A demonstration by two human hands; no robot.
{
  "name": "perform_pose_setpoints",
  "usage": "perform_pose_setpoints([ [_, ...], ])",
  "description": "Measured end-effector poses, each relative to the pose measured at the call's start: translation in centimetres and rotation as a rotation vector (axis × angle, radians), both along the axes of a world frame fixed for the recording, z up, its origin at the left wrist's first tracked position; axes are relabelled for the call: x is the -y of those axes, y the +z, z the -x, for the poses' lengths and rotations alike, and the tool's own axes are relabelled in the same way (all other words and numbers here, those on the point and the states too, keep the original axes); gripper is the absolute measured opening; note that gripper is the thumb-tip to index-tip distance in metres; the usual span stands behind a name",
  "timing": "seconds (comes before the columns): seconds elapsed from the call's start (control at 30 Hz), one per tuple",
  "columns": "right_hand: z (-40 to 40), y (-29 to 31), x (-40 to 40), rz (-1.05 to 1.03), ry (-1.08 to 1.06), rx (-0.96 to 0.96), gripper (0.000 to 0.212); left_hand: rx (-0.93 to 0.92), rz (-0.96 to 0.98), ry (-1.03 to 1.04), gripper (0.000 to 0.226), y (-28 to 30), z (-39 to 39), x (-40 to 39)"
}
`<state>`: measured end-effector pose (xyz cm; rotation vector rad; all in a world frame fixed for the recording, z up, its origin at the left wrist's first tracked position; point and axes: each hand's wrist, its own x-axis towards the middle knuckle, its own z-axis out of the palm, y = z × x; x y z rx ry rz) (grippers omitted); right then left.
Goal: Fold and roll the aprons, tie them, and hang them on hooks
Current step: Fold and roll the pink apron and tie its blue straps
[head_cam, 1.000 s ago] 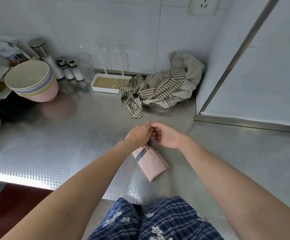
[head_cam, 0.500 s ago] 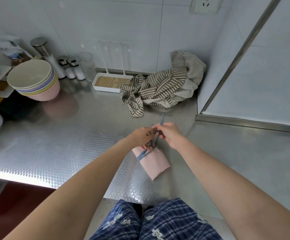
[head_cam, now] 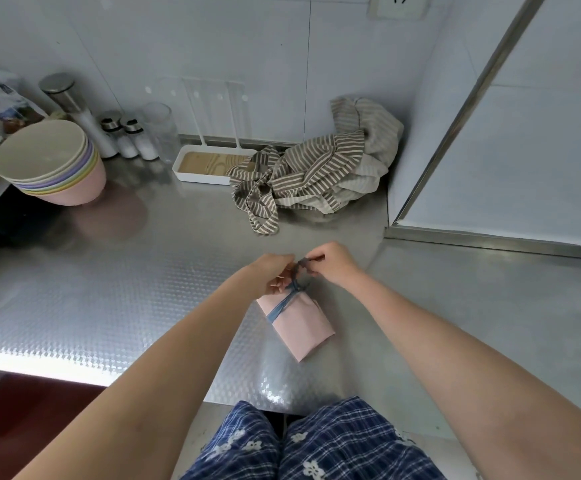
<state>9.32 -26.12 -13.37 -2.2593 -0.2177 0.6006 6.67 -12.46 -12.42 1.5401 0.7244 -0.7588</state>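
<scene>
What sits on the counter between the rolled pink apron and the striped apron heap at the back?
In the head view, only the two hands, left hand and right hand, pinching the blue tie above the pink apron; beyond them, bare steel counter up to the striped apron.

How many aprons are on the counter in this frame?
2, perhaps more. A pink apron, rolled, lies at the front under the left hand and right hand, which pinch its blue tie. A striped apron is heaped by the back wall; the heap may hide another.
</scene>
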Motion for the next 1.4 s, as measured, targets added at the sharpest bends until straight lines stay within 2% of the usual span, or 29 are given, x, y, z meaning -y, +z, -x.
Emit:
perform_pose_setpoints([
  [0.1, 0.0, -0.3, -0.4, -0.047, -0.025, 0.054, 0.019, -0.039, -0.004, 0.056, 0.027, -0.6, -0.3, 0.1],
  [0.3, -0.3, -0.7, 0.6, -0.272, -0.138, -0.108, 0.023, -0.061, 0.071, 0.256, 0.019, -1.2, -1.1, 0.2],
  [0.4, -0.7, -0.9, 1.2, -0.266, -0.139, -0.151, 0.023, -0.081, 0.091, 0.26, 0.022, -1.4, -1.1, 0.5],
  [0.47, -0.7, -0.8, 1.4, -0.242, -0.11, -0.191, 0.024, -0.06, 0.04, 0.243, 0.025, -1.4, -1.2, 0.9],
  [0.6, -0.8, -0.3, 1.9, -0.345, -0.099, -0.428, 0.025, -0.008, -0.095, 0.291, 0.025, -1.9, -2.2, 1.1],
  [0.7, -1.2, 0.3, 2.4, -0.444, -0.137, -0.537, 0.015, -0.02, -0.068, 0.224, 0.026, -1.7, -2.1, 1.1],
  [0.77, -1.3, 0.5, 2.2, -0.603, -0.294, -0.569, 0.017, -0.006, -0.064, 0.168, 0.025, -1.5, -1.7, 1.3],
  [0.83, -1.4, 0.7, 1.8, -0.715, -0.457, -0.578, 0.014, 0.069, -0.143, 0.072, 0.025, -1.4, -1.6, 1.6],
  [0.9, -1.3, 0.6, 1.3, -0.701, -0.534, -0.596, 0.012, 0.197, -0.26, -0.042, 0.023, -1.3, -1.8, 1.6],
  [1.1, -1.2, 0.0, 0.0, -0.371, -0.519, -0.54, 0.02, 0.415, -0.437, -0.352, 0.013, -1.0, -1.5, 1.6],
  [1.27, -0.8, 0.5, -0.2, -0.467, -0.43, -0.551, 0.026, 0.46, -0.531, -0.439, 0.017, -1.5, -1.5, 1.3],
  [1.4, -0.7, 1.0, -0.3, -0.625, -0.488, -0.629, 0.02, 0.465, -0.574, -0.417, 0.015, -1.1, -1.7, 1.2],
])
